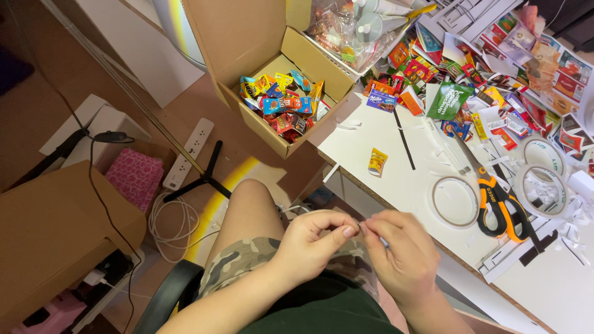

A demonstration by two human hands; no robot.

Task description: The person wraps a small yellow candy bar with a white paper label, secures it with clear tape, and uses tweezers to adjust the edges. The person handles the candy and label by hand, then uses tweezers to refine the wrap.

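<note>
My left hand (312,241) and my right hand (402,253) meet over my lap, below the table's edge. Both pinch one tiny pale piece (361,227) between thumb and fingertips; it is too small to tell what it is. A small yellow snack packet (377,162) lies alone on the white tabletop (371,133) above my hands. Orange-handled scissors (495,198) lie to the right, between two rolls of clear tape (455,201) (543,190).
An open cardboard box (281,80) full of several small colourful packets stands at the table's left end. More packets and printed paper sheets (495,74) cover the far right. On the floor lie a power strip (189,151), cables and a brown box (52,229).
</note>
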